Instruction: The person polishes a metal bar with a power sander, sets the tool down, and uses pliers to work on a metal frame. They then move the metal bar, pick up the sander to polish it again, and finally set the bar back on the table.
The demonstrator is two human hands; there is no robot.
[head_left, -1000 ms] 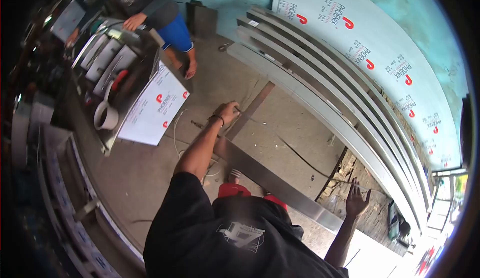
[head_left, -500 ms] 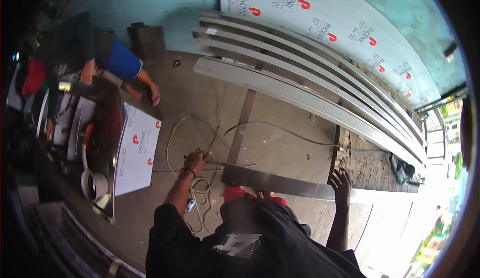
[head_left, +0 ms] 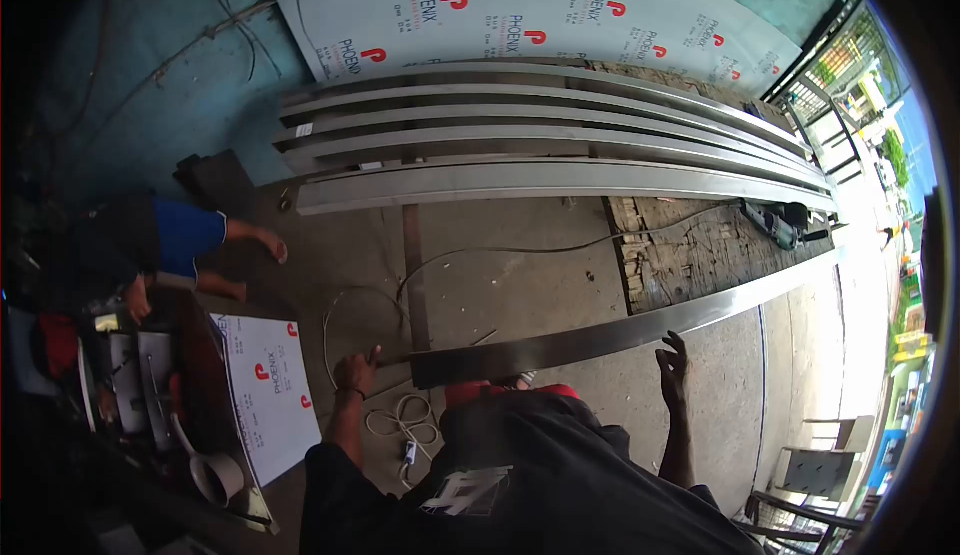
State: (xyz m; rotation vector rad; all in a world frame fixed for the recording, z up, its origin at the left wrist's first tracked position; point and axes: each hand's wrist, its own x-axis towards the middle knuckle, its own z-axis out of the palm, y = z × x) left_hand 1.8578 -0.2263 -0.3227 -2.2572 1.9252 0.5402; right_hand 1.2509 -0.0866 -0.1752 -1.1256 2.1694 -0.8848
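Note:
A long stainless steel bar (head_left: 600,333) runs crosswise just in front of my body. My left hand (head_left: 357,371) is closed near the bar's left end; a thin dark strip shows between the hand and that end, and I cannot tell whether the hand holds it. My right hand (head_left: 675,363) is raised just on the near side of the bar, fingers apart and with nothing in it. An angle grinder (head_left: 780,225) lies on a worn wooden board (head_left: 680,265) beyond the bar, its cord trailing left across the floor.
Several long steel tubes (head_left: 560,177) lie side by side farther back, before a large Phoenix-printed sheet (head_left: 480,5). At left a co-worker (head_left: 110,245) is beside a smaller printed sheet (head_left: 265,385) and a tape roll (head_left: 217,477). A coiled cord (head_left: 400,423) lies near my left arm.
The view has swung right, so the tubes, grinder and co-worker appear farther left. Both hands stay near the bar; the fingers of my right hand are less spread.

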